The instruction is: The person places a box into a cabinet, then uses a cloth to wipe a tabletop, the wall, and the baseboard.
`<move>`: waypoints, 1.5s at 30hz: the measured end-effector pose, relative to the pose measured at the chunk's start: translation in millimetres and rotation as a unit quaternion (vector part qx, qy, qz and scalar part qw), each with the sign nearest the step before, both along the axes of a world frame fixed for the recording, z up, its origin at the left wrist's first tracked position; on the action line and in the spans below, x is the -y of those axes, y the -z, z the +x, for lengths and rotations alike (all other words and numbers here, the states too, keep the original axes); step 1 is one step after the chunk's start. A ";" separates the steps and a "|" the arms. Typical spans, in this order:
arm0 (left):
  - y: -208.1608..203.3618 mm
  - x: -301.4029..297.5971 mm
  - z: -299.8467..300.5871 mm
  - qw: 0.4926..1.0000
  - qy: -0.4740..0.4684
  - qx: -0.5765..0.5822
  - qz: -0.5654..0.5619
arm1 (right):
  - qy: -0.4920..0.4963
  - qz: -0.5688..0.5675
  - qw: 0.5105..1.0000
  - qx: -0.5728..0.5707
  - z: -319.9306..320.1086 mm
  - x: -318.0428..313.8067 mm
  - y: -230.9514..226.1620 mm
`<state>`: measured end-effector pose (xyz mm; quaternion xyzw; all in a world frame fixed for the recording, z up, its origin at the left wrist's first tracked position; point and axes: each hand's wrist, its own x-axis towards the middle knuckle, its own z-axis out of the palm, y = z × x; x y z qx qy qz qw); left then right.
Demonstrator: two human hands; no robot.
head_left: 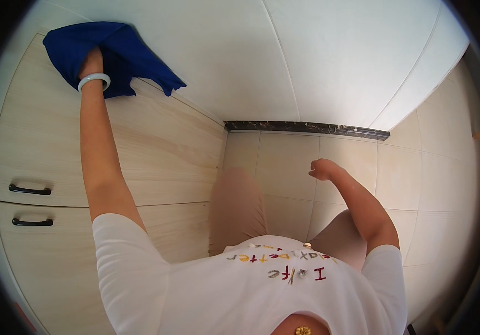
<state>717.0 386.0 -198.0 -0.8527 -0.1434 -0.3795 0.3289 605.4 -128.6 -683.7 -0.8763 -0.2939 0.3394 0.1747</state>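
At the far left, my left hand point(91, 59) holds a deep blue cloth point(120, 53) against the top end of a pale wood-grain cabinet door point(150, 128). Folds of the cloth cover the fingers. A pale bangle point(94, 81) circles that wrist, and the arm is stretched out long. On the other side, my right hand point(322, 169) hangs in the air above the tiled floor, its fingers loosely curled in with nothing seen in them. The cloth's loose corner trails to the right, next to the white wall.
Two black handles point(29, 190) point(32, 222) stick out from neighbouring cabinet doors on the left. A white wall point(340, 61) stands ahead, with a dark marbled skirting strip point(307, 129) at its foot. Beige floor tiles point(287, 156) run along to the right.
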 end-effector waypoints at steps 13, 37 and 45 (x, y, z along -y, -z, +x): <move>252.8 107.9 71.4 0.961 0.079 -0.086 -0.250 | -0.007 -0.033 0.999 -0.040 -4.5 -27.2 -2.4; 239.9 522.3 81.8 0.688 0.671 -0.269 -0.057 | -0.026 -0.021 0.999 0.004 1.7 -51.7 -10.1; 285.7 522.7 -6.3 0.697 0.502 -0.512 -0.017 | 0.163 0.144 0.975 0.048 18.6 -24.3 -13.5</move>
